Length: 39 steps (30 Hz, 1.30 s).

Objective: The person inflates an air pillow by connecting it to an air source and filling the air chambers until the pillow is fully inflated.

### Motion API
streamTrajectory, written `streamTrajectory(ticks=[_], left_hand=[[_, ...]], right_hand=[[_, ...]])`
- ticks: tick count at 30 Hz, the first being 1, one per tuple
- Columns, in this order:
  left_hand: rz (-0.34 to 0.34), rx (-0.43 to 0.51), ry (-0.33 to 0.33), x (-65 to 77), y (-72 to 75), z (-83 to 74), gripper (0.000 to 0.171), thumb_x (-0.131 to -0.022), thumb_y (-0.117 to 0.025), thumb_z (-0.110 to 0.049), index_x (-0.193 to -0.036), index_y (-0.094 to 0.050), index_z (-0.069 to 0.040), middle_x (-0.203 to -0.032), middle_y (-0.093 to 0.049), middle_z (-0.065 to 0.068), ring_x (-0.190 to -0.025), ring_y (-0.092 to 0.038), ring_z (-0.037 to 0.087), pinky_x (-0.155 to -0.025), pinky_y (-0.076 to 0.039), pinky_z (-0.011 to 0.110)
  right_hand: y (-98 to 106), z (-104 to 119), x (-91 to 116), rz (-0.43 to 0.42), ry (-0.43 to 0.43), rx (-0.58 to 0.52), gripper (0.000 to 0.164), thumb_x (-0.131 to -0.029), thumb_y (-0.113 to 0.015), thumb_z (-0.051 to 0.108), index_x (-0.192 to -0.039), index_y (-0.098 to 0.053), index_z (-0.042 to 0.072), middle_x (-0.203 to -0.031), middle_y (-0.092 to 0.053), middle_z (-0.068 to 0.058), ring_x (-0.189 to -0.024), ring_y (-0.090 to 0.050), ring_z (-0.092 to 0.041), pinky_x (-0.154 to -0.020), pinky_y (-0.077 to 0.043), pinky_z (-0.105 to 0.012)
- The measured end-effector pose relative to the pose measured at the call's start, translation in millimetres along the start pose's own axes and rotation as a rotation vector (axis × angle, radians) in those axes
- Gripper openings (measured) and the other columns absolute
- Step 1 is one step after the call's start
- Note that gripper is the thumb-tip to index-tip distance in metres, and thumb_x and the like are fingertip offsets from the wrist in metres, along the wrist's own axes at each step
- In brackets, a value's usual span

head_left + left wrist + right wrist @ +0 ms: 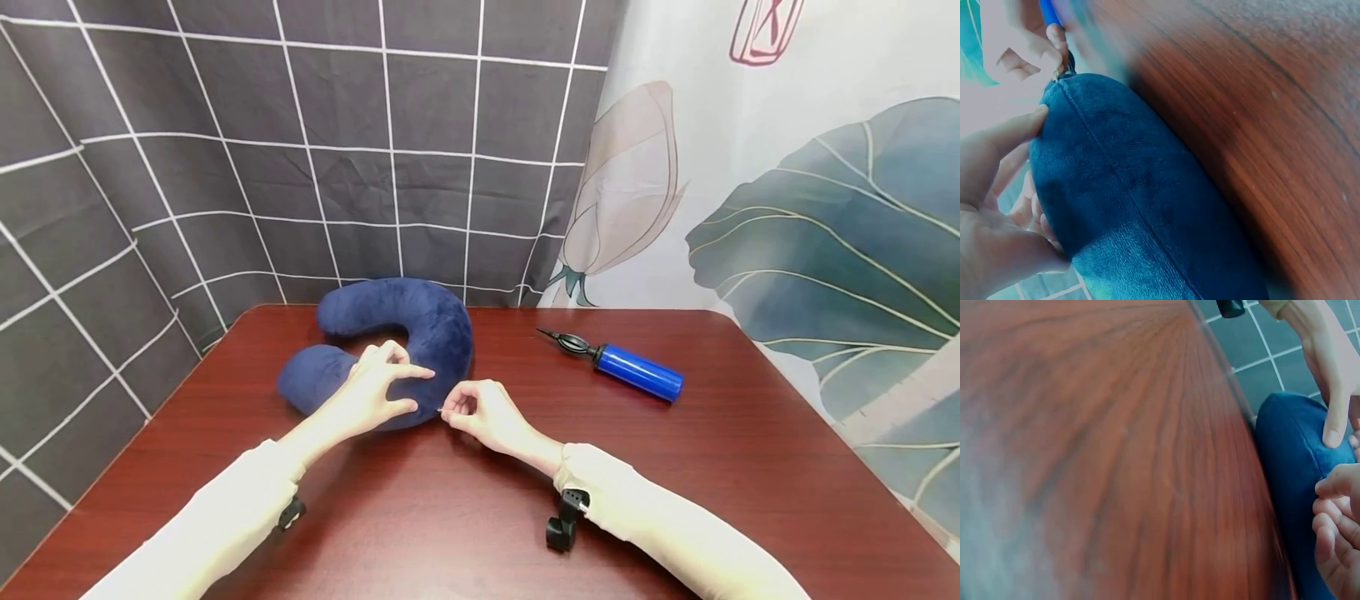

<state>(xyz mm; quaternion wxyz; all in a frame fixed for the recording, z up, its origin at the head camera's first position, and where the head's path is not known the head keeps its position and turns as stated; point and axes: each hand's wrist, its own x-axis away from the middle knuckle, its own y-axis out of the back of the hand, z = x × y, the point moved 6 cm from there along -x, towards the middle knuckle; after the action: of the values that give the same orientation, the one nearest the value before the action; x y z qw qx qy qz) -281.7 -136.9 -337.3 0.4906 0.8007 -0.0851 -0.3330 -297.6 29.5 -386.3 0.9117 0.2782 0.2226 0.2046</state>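
Note:
A navy plush U-shaped neck pillow [442, 325] lies on the table, its open side to the left. My left hand [375, 387] rests on the near arm of the pillow, index finger and thumb spread apart and fairly straight against the plush. At the pillow's near right edge, my right hand [483, 412] pinches a small metal zipper pull [1057, 76] between thumb and index finger. A seam runs from that spot along the pillow's side in the left wrist view. In the right wrist view, the right hand's fingers [1335, 481] are curled close to the seam.
A blue hand pump [637, 371] with a black nozzle lies at the right on the reddish-brown wooden table [465, 517]. A dark grid-patterned curtain [337, 183] and a floral curtain [810, 250] hang behind the table.

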Motion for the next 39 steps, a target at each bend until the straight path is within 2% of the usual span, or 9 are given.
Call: streamTrajectory(ticks=[3,9,11,13,19,26,29,33,39], left_hand=[[-0.007,-0.007,-0.065,0.1,2.4,0.3,0.046,-0.071,-0.088,-0.014,-0.114,-0.074,-0.025,-0.100,-0.053,0.003,-0.094,-0.046,0.024,-0.077,-0.041,0.039],[-0.018,-0.077,-0.250,0.3,13.9,1.4,0.048,-0.072,-0.088,-0.016,-0.117,-0.073,-0.024,-0.103,-0.056,0.004,-0.095,-0.049,0.020,-0.080,-0.045,0.036],[-0.015,-0.100,-0.287,1.4,18.1,2.5,0.050,-0.072,-0.087,-0.017,-0.118,-0.072,-0.025,-0.105,-0.057,0.003,-0.097,-0.050,0.020,-0.079,-0.046,0.037],[-0.009,-0.104,-0.296,2.8,22.3,4.9,0.053,-0.072,-0.088,-0.019,-0.121,-0.070,-0.026,-0.109,-0.058,0.002,-0.100,-0.051,0.021,-0.079,-0.047,0.039],[-0.004,-0.083,-0.253,14.4,33.1,21.6,0.060,-0.072,-0.087,-0.027,-0.128,-0.064,-0.026,-0.116,-0.059,0.001,-0.106,-0.051,0.021,-0.081,-0.046,0.043],[-0.012,-0.053,-0.159,29.9,53.3,60.1,0.052,-0.071,-0.084,-0.026,-0.119,-0.065,-0.026,-0.118,-0.057,-0.003,-0.110,-0.047,0.019,-0.081,-0.035,0.045],[-0.021,-0.033,-0.128,35.5,58.3,72.2,0.049,-0.071,-0.085,-0.022,-0.117,-0.066,-0.024,-0.118,-0.058,-0.002,-0.108,-0.047,0.019,-0.082,-0.035,0.044],[-0.030,-0.039,-0.104,39.5,57.4,75.4,0.049,-0.072,-0.085,-0.023,-0.118,-0.067,-0.024,-0.115,-0.060,-0.002,-0.103,-0.050,0.017,-0.084,-0.038,0.042],[-0.042,-0.091,-0.021,38.7,49.6,62.8,0.046,-0.075,-0.084,-0.032,-0.118,-0.067,-0.029,-0.114,-0.061,-0.004,-0.103,-0.052,0.019,-0.081,-0.044,0.045]], right_hand=[[2.3,-1.9,0.6,0.010,0.003,-0.008,0.004,-0.086,-0.073,0.013,-0.083,-0.071,0.014,-0.073,-0.068,0.000,-0.061,-0.057,-0.005,-0.059,-0.050,-0.020],[5.3,0.3,0.3,0.039,0.030,-0.024,0.004,-0.086,-0.074,0.016,-0.088,-0.072,0.012,-0.077,-0.070,-0.002,-0.066,-0.059,-0.005,-0.065,-0.050,-0.020],[4.6,0.6,0.1,0.030,0.024,-0.021,0.005,-0.085,-0.075,0.017,-0.087,-0.072,0.013,-0.076,-0.070,-0.001,-0.066,-0.059,-0.004,-0.065,-0.050,-0.020],[4.2,0.7,-0.5,0.017,0.014,-0.014,0.007,-0.084,-0.077,0.019,-0.085,-0.072,0.014,-0.075,-0.069,0.000,-0.064,-0.058,-0.003,-0.065,-0.050,-0.019],[1.5,4.0,-0.7,0.010,0.002,0.001,0.010,-0.082,-0.080,0.021,-0.082,-0.072,0.015,-0.072,-0.069,0.002,-0.064,-0.058,-0.003,-0.063,-0.049,-0.018],[0.8,3.4,0.4,0.005,0.006,0.001,0.008,-0.082,-0.079,0.018,-0.082,-0.072,0.015,-0.072,-0.069,0.001,-0.064,-0.059,-0.004,-0.064,-0.049,-0.018],[1.5,1.8,1.4,0.012,0.014,0.002,0.008,-0.082,-0.079,0.017,-0.084,-0.072,0.014,-0.073,-0.069,0.001,-0.065,-0.059,-0.003,-0.064,-0.050,-0.019],[6.1,-0.4,2.9,0.021,0.023,-0.002,0.008,-0.082,-0.078,0.017,-0.086,-0.072,0.014,-0.074,-0.069,0.001,-0.065,-0.059,-0.003,-0.065,-0.050,-0.020],[20.7,-0.9,6.2,0.027,0.006,0.008,0.009,-0.083,-0.078,0.018,-0.089,-0.072,0.014,-0.077,-0.070,0.001,-0.068,-0.060,-0.003,-0.066,-0.050,-0.020]])
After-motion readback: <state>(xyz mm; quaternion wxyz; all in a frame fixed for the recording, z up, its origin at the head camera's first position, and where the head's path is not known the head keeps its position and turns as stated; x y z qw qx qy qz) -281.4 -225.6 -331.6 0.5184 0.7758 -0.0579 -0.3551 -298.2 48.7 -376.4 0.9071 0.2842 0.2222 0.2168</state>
